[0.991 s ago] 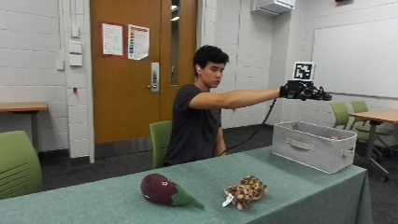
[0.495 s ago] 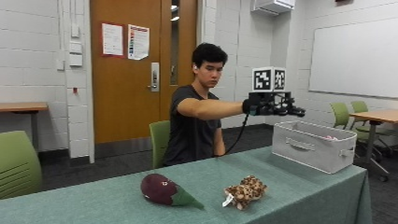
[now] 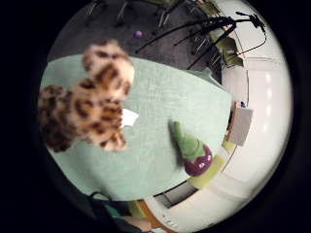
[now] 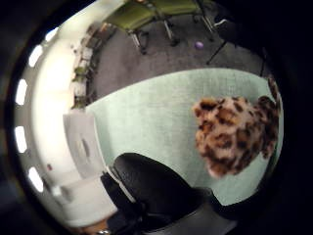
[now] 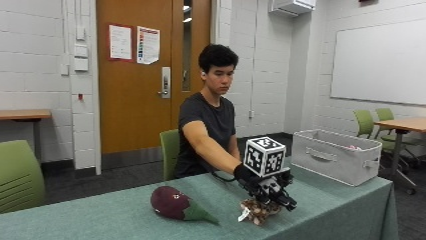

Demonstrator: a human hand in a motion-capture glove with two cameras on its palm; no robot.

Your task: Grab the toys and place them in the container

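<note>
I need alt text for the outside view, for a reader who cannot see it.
A seated person lowers the gloved right hand onto a leopard-spotted plush toy on a green table. An eggplant plush lies beside it; a grey container stands further along.

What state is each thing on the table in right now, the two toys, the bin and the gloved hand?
Leopard plush toy: lying on the green tablecloth, directly under the hand, white tag out to one side.
Eggplant plush toy: lying on its side, untouched.
Grey fabric bin: upright at the table's far end, something pink showing inside.
Gloved right hand: down over the leopard toy; whether it grips it cannot be told.
</note>
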